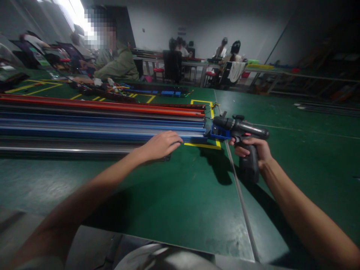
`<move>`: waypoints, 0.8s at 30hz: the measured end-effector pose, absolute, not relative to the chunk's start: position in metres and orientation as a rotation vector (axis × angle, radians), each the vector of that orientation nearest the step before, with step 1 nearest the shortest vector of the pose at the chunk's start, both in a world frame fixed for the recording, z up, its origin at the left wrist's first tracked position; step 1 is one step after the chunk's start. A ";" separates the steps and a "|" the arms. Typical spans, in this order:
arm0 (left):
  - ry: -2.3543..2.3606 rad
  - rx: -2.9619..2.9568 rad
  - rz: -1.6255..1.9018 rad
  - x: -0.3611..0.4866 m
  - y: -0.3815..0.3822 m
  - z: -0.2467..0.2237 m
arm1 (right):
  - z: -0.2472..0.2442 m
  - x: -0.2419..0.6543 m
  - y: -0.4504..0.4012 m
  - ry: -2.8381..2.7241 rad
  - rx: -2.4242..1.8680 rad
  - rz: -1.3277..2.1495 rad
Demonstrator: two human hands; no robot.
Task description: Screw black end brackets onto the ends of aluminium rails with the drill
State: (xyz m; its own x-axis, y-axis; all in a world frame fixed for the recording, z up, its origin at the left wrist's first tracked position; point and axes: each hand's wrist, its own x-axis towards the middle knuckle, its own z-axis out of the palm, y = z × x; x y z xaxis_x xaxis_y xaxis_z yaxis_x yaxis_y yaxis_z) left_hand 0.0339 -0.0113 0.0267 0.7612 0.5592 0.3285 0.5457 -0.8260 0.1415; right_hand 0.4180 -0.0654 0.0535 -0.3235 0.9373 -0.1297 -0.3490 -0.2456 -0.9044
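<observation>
My right hand (253, 150) is wrapped round the handle of a black power drill (246, 129), held over the green table with its chuck pointing left. Long metal profiles in red (168, 107), blue (157, 129) and black (70, 148) lie side by side from the left. My left hand (164, 144) is over the near edge of the blue profiles, palm down, its fingers pointing right and close together; whether something is under them is hidden. Just beyond the profile ends, a small blue tray (221, 132) with dark compartments sits beneath the drill's chuck.
Yellow tape (202, 145) marks the green table (180, 202). Bundled wires (115, 88) and blue parts lie at the back. Across the table sits a person in a green jacket (119, 63); other people sit farther off. Thin rods (323, 107) lie at the right.
</observation>
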 end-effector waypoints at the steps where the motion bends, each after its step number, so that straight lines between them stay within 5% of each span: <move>1: 0.880 2.977 0.534 0.050 -0.015 0.024 | 0.054 0.417 -0.066 -0.997 -0.877 1.701; 9: 0.869 3.355 0.268 0.160 -0.020 -0.022 | 0.045 0.413 -0.067 -0.926 -0.788 1.663; 24: 0.808 3.339 0.369 0.150 -0.030 -0.014 | 0.010 0.383 -0.070 -0.877 -0.768 1.719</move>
State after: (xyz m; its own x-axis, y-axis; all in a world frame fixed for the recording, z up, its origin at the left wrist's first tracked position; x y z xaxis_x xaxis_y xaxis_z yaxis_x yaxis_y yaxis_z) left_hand 0.1501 -0.0296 -0.0138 0.8712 0.4079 0.2733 0.4737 -0.8445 -0.2497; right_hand 0.3828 -0.0698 0.0100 -0.2816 0.9558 -0.0847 -0.4920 -0.2196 -0.8425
